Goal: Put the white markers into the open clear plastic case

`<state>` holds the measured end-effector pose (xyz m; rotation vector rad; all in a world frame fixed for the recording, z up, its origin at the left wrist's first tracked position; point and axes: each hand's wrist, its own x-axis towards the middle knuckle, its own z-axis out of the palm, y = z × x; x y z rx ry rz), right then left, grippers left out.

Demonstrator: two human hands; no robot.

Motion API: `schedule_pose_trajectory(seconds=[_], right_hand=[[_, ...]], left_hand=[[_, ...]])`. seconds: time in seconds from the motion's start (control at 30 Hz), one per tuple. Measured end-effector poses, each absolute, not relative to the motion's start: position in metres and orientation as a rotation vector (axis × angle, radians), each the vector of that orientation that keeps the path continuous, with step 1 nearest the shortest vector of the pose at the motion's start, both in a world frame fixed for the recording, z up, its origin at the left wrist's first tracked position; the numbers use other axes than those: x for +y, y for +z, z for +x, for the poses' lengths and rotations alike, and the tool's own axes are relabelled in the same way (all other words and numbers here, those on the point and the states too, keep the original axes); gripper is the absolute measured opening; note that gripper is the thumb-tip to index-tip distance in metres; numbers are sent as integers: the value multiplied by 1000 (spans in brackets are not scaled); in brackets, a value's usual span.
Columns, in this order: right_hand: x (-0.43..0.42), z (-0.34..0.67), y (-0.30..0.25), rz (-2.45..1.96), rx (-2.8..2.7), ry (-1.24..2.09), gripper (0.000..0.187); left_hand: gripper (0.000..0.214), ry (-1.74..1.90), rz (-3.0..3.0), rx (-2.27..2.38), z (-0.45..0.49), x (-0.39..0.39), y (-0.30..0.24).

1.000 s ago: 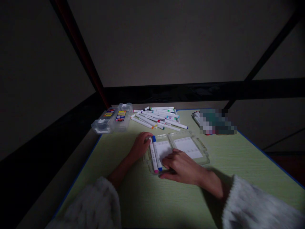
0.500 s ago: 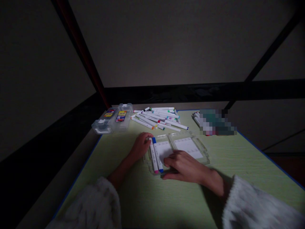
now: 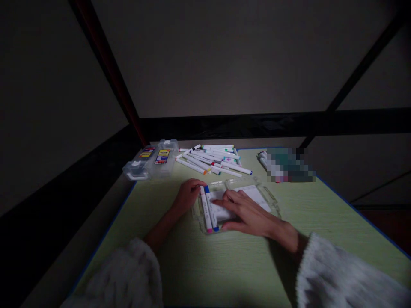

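Observation:
A clear plastic case (image 3: 270,200) lies open on the green table (image 3: 224,265). Two white markers lie in its left half, a pink-capped marker (image 3: 204,209) and a blue-capped marker (image 3: 210,208). My left hand (image 3: 187,196) rests with curled fingers against the case's left edge, its fingertips at the markers' far ends. My right hand (image 3: 245,212) lies over the middle of the case with its fingers stretched forward and apart. It holds nothing.
A loose pile of several white markers (image 3: 213,159) lies at the far side of the table. A closed clear case (image 3: 152,163) with coloured labels stands at the far left corner. A blurred dark object (image 3: 289,164) sits at the far right.
My right hand has slid forward from the case's near edge and now lies further over the case with its fingers extended. My left hand has hardly moved.

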<state>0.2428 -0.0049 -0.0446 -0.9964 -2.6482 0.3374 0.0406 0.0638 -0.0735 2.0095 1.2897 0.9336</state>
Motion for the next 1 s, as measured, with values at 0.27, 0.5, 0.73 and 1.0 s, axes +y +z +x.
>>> schedule_pose_trajectory(seconds=[0.27,0.5,0.73,1.0], right_hand=[[-4,242,-45,-991,-2687,354,54],[-4,242,-46,-977,-2686,348,54],[-4,242,-45,-981,-2700,346,55],[-4,241,-41,-977,-2720,349,54]], left_hand=[[27,977,2059,1228,39,65,-72],[26,960,2089,1241,40,65,-73],[26,966,2089,1243,39,66,-74],[26,988,2083,1213,39,67,-75]])
